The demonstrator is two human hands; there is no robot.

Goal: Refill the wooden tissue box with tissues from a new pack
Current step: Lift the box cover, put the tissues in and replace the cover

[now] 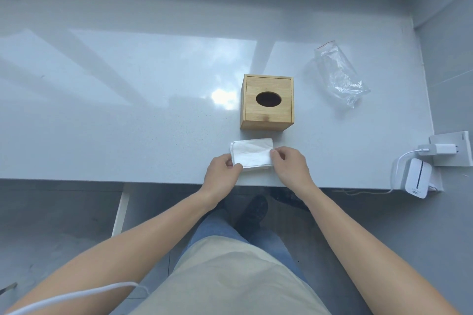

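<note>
A stack of white tissues [252,153] lies near the front edge of the white counter [128,115]. My left hand [222,167] pinches its left front corner and my right hand [290,165] grips its right edge. Just behind the stack stands the wooden tissue box [267,102], closed, with a dark oval opening on top. The clear plastic wrapper [339,73] of the pack lies crumpled and empty to the right of the box.
At the counter's right end a wall socket [453,151] holds a white charger with a cable, and a small white device [417,178] hangs at the edge. Floor, my legs and a dark shoe show below the counter.
</note>
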